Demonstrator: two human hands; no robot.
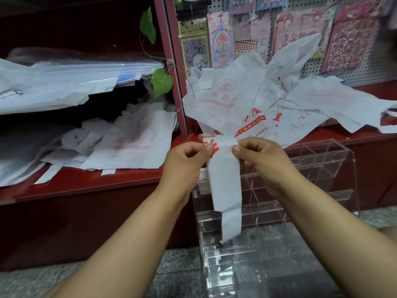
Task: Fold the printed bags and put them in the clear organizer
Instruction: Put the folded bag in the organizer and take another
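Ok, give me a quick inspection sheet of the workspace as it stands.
Surface: red shelf ledge, speckled floor below.
Job's things: narrow folded bag hanging from both hands; clear organizer behind it, compartments look empty; loose printed bags heaped on the ledge.
Clutter: flat bag stack.
Hands: left hand and right hand pinch the bag's top.
Cables: nothing seen.
Surroundings: pegboard with sticker packs; green leaves.

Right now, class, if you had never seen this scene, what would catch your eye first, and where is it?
First, the long white bag strip with red print, hanging in the middle, pinched at its top by the left hand and right hand. Behind it, loose printed bags fan out over the red shelf. Below the hands stands the clear organizer on the floor.
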